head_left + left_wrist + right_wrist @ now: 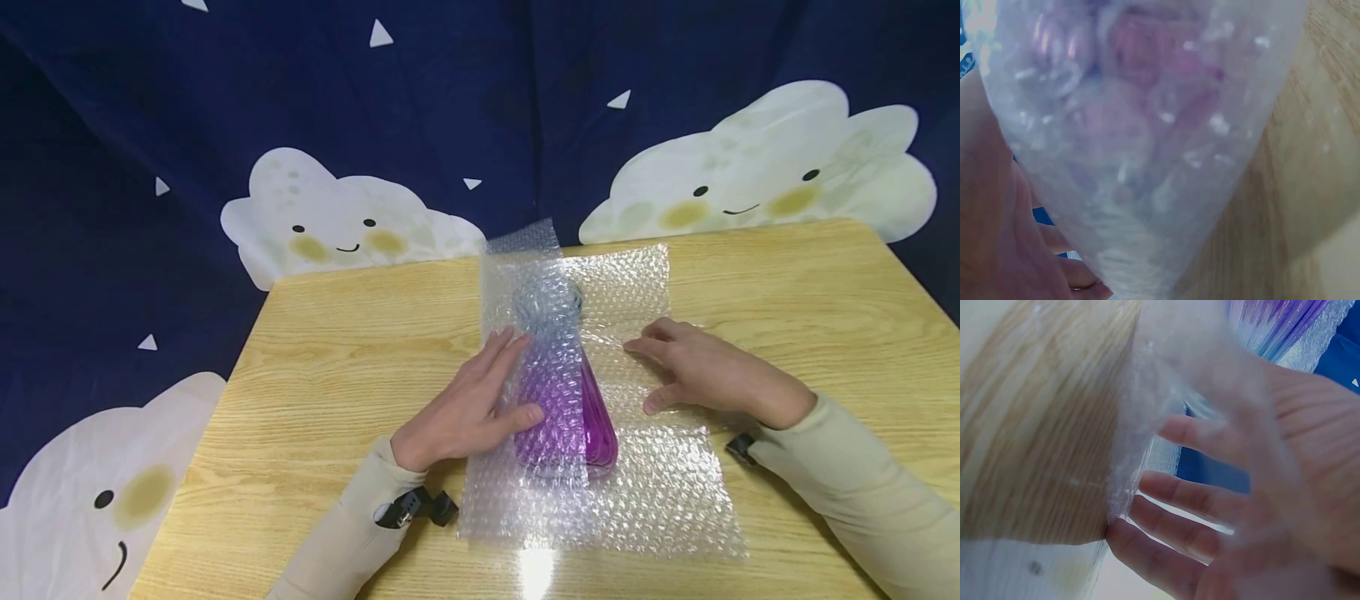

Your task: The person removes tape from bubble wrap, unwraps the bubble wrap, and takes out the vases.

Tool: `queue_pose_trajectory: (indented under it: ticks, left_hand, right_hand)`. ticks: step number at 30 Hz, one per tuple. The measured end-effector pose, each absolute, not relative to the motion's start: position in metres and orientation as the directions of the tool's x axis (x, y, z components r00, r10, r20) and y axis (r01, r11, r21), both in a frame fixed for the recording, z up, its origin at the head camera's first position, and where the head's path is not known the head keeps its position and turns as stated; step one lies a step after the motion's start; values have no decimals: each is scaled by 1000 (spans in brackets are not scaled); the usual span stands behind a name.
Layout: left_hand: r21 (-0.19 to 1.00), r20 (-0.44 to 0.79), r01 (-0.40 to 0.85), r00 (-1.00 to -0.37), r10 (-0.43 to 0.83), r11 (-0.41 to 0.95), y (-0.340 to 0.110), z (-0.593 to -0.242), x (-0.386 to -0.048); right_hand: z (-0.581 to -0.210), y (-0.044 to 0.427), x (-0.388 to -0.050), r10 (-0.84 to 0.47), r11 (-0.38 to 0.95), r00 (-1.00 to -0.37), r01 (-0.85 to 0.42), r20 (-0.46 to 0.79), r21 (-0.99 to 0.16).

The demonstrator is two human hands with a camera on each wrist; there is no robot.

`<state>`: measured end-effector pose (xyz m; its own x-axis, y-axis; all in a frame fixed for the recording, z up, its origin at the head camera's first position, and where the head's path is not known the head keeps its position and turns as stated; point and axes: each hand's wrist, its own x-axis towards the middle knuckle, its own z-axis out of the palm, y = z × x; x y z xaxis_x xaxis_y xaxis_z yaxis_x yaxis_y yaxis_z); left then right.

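While the left hand [468,400] lies spread on the bubble wrap [652,492], the right hand [693,367] has fingers and thumb apart at the wrap's right side. Purple-to-blue bundle [599,425] sits inside on the table [337,358], mostly blurred under the left flap [553,375]. Marks on black left-wrist device [420,506]: too small to read.

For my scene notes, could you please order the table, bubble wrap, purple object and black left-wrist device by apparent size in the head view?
Largest to smallest:
1. table
2. bubble wrap
3. purple object
4. black left-wrist device
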<state>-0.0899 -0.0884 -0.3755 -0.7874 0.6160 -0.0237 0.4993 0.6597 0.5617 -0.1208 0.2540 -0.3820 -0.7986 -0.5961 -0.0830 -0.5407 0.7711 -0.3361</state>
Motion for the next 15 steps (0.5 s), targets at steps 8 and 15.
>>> queue_pose_trajectory:
  ticks: [8, 15]
  left_hand:
    - [571, -43, 475, -797, 602, 670, -89, -375, -91]
    - [568, -37, 482, -795, 606, 667, -89, -373, -91]
  right_hand:
    - [-381, 253, -121, -590, 775, -802, -533, -89, -338]
    - [-381, 253, -121, -586, 780, -804, -528, -97, -337]
